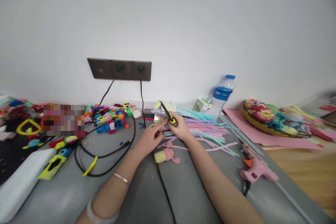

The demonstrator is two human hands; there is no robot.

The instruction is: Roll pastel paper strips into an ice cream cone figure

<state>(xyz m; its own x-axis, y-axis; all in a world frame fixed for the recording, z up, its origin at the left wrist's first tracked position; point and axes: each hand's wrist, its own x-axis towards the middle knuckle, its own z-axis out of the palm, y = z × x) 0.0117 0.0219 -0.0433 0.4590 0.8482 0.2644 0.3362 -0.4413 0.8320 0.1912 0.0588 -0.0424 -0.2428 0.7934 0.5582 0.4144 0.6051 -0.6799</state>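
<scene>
My right hand (179, 127) is closed around a slim black-and-yellow tool (170, 115), its dark end pointing up and left; its exact kind is unclear. Close beside it, my left hand (151, 139) has its fingers drawn together, and what they hold is hidden. A pale yellow piece (157, 105) and a purple strip (160, 112) show just beyond the fingertips. Below the hands lies a pink and pale-yellow pipe-cleaner piece (168, 154) with curled ends. Pink, purple and turquoise pipe cleaners (210, 129) spread out to the right of my hands.
A pink glue gun (256, 169) lies at the right. Behind stand a water bottle (222, 94) and a small box (202, 105). A basket of fuzzy flowers (275, 120) rests at far right. At left are a looped black cable (105, 175), colourful pipe-cleaner figures (115, 119) and a white slab (23, 185).
</scene>
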